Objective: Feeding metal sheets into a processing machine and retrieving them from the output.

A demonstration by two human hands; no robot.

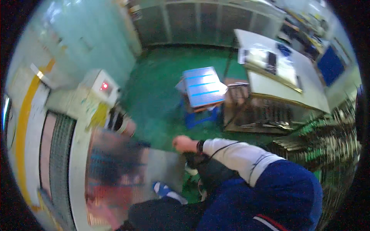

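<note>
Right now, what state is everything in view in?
Left hand: at the reddish panel, blurred; grip unclear
Reddish panel: motion-blurred
Right hand: fingers look curled; grip unclear
Red light: lit
Panel stack: slightly askew, on the stool
Blue stool: upright, loaded
White table: upright, goods on top

A green floor (154, 111), control box (105, 85) and worktable (266, 85) suggest a workshop.
</note>
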